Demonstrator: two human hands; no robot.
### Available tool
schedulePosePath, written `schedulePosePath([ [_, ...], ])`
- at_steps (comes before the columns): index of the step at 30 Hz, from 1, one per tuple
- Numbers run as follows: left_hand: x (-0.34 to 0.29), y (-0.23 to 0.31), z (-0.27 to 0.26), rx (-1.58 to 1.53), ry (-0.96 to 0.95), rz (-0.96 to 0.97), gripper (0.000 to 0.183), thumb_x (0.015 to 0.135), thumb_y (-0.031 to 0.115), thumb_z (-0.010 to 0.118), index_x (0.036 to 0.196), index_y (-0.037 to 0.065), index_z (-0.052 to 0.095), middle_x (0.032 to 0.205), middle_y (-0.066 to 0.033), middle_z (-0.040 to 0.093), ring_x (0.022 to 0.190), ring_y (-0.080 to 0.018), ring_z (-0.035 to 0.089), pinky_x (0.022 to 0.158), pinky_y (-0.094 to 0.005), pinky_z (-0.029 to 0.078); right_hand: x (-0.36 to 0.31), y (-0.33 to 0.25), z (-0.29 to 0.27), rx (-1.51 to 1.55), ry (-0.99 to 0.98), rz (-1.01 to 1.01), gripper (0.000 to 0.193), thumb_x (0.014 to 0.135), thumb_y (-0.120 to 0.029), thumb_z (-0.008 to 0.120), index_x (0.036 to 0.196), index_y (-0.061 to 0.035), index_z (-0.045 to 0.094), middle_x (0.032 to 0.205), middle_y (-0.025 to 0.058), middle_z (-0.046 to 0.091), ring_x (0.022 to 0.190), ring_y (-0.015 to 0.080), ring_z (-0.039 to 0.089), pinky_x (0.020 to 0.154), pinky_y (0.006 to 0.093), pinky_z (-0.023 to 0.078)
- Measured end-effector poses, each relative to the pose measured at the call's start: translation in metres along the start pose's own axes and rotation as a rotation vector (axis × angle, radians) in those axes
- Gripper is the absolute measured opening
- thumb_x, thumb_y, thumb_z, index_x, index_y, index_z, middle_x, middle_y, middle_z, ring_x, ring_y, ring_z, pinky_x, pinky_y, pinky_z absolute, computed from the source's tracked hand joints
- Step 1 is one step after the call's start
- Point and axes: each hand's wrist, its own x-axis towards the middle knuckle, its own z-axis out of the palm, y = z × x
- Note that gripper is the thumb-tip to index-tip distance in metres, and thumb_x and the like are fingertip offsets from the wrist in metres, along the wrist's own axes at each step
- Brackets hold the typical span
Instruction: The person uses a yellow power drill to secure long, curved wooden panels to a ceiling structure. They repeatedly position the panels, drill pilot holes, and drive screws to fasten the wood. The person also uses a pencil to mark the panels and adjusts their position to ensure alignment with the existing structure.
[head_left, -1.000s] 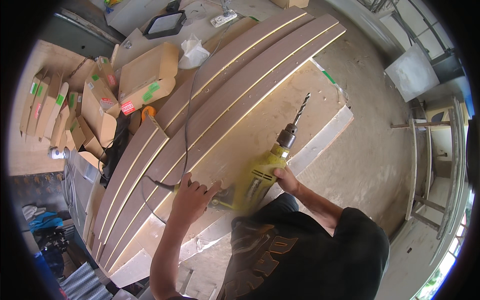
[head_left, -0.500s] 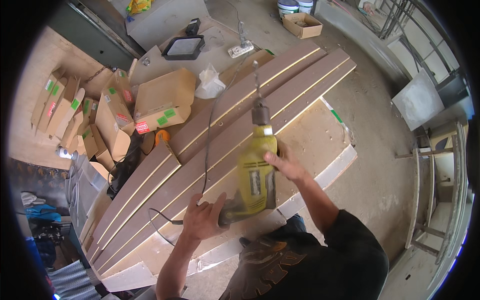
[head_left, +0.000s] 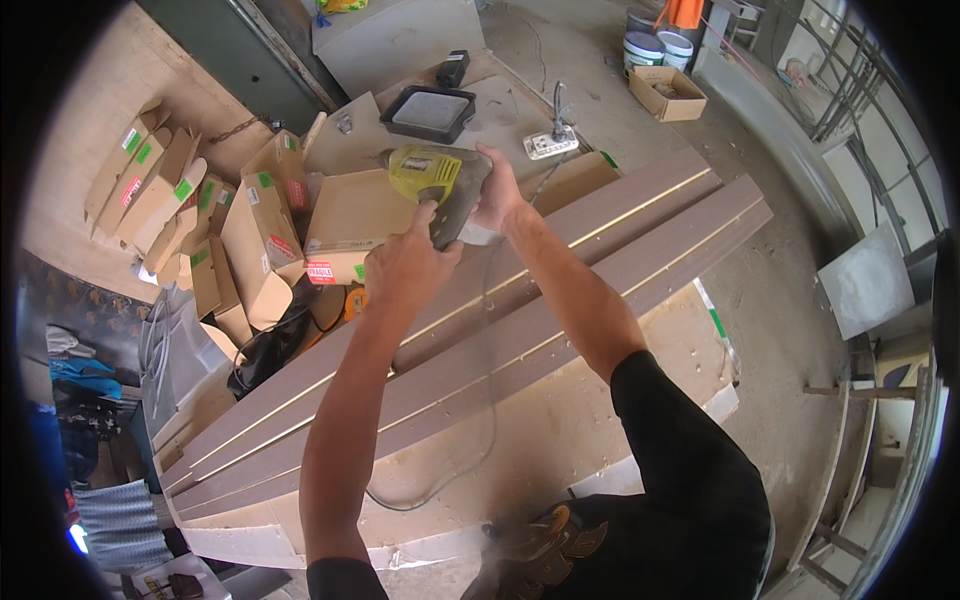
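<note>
A yellow-green corded power drill (head_left: pixel 420 172) with a dark grey handle is held up over the far side of the workbench, its chuck toward the left. My left hand (head_left: pixel 408 262) grips its handle from below, index finger raised along it. Around the back end of the drill, my right hand (head_left: pixel 498 195) is closed. Whether a bit sits in the chuck I cannot tell. Long mauve-brown boards (head_left: pixel 470 372) with pale gold strips lie side by side beneath my forearms. The drill's cord (head_left: pixel 490 420) loops down across them, blurred.
Opened cardboard boxes (head_left: pixel 265 245) crowd the left, one large carton (head_left: pixel 345 215) right behind the drill. A black paint tray (head_left: pixel 430 112) and a white power strip (head_left: pixel 550 143) lie beyond. Buckets (head_left: pixel 643 50) and a small box (head_left: pixel 668 93) stand on the floor; a wooden frame (head_left: pixel 845 470) stands right.
The drill has moved away from my body and to the left, and turned from pointing away to pointing left. Both hands went with it; the view has shifted slightly.
</note>
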Motion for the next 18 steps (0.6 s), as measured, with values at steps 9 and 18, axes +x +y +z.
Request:
schedulePosePath([
  [9, 0.127, 0.014, 0.055, 0.061, -0.164, -0.047, 0.064, 0.083, 0.051, 0.052, 0.137, 0.020, 0.040, 0.115, -0.0178, 0.062, 0.108, -0.0343, 0.059, 0.090, -0.0489, 0.044, 0.104, -0.017, -0.051, 0.091, 0.171, -0.125, 0.063, 0.095, -0.053, 0.022, 0.116, -0.0023, 0.055, 0.103, 0.0144, 0.063, 0.089, 0.0269, 0.062, 0.076, 0.0376, 0.052],
  [18, 0.182, 0.049, 0.094, 0.084, -0.202, -0.216, 0.057, 0.084, 0.043, 0.054, 0.133, 0.016, 0.043, 0.124, -0.0123, 0.058, 0.115, -0.0317, 0.056, 0.090, -0.0516, 0.041, 0.086, -0.039, -0.064, -0.311, 0.185, 0.058, 0.033, 0.095, -0.035, 0.049, 0.107, -0.0063, 0.060, 0.080, 0.0028, 0.062, 0.058, 0.0134, 0.056, 0.043, 0.0257, 0.041],
])
